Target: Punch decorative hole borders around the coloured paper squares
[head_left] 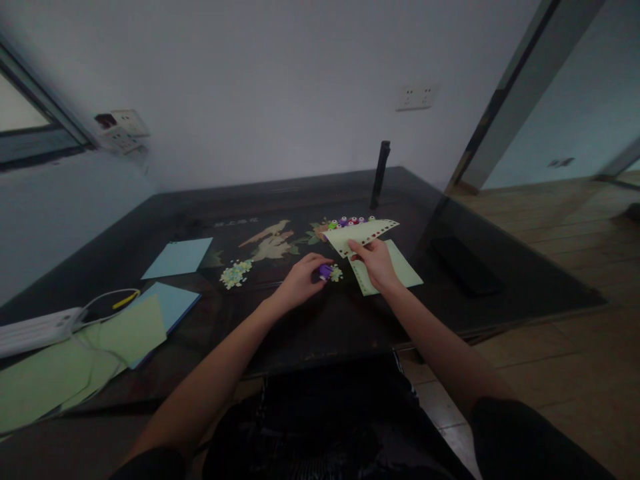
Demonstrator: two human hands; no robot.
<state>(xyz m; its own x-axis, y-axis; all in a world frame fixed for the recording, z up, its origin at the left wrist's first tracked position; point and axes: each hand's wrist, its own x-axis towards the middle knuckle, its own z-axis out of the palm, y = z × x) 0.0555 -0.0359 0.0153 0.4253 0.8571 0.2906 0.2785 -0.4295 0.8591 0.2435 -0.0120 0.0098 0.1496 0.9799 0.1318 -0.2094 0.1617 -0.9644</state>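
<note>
Between the fingers of my left hand (303,280) is a small purple craft punch (325,271), held low over the dark table. Small pale paper cutouts (337,273) lie just right of it. My right hand (374,262) pinches a light green sheet of paper (345,238) by its near side; the sheet is tilted and curled, with a row of punched holes along its edge. Under that hand, another light green sheet (400,267) lies flat, with holes along its left side. Behind the raised sheet stand several small colourful punches (354,221), partly hidden.
A heap of paper cutouts (236,273) lies left of my left hand. Blue sheets (179,258), green sheets (115,333) and a white power strip (40,331) with a cable are at left. A black upright object (381,175) stands behind; a dark flat object (465,267) lies right.
</note>
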